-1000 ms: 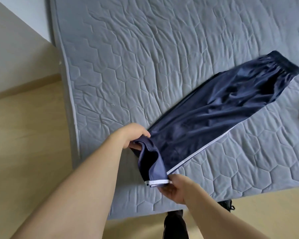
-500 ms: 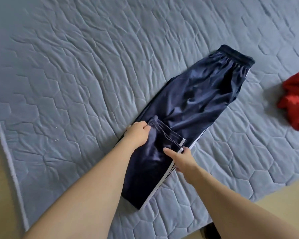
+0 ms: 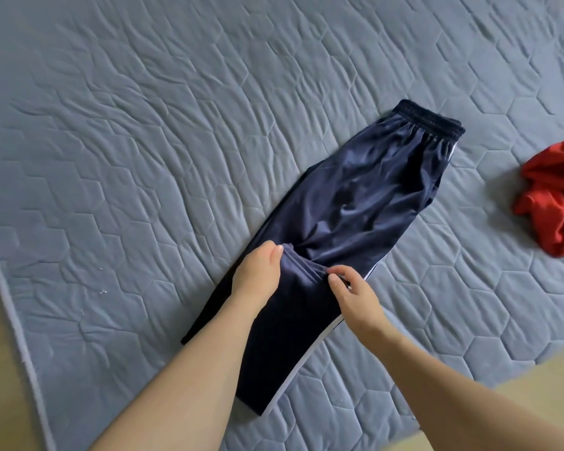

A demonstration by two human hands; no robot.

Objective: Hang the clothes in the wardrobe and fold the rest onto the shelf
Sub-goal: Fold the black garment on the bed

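Navy trousers (image 3: pixel 355 203) lie flat on the grey quilted mattress (image 3: pixel 144 141), running diagonally from the hem end near you up to the elastic waistband (image 3: pixel 428 120) at upper right, with a white side stripe (image 3: pixel 293 372) along the right edge. Going left to right: bare wooden floor (image 3: pixel 0 385) at the far left, then the mattress edge, then your left hand (image 3: pixel 258 275), fingers curled over the hem edge of the folded-up leg section and gripping it at its left corner. Just beside it your right hand (image 3: pixel 355 294) pinches the same edge at its right corner between thumb and fingertips. The leg ends are doubled back over the lower legs, so you look partway through the first lengthwise fold; the edge sits around mid-thigh, well short of the waistband. Farther right, well apart from the trousers, a crumpled red garment (image 3: pixel 554 203) sits unfolded on the mattress, partly cut off by the frame. Done: trousers laid out, fold started. Left: finish folding, shelve them, deal with the red piece. No wardrobe or shelf in view.
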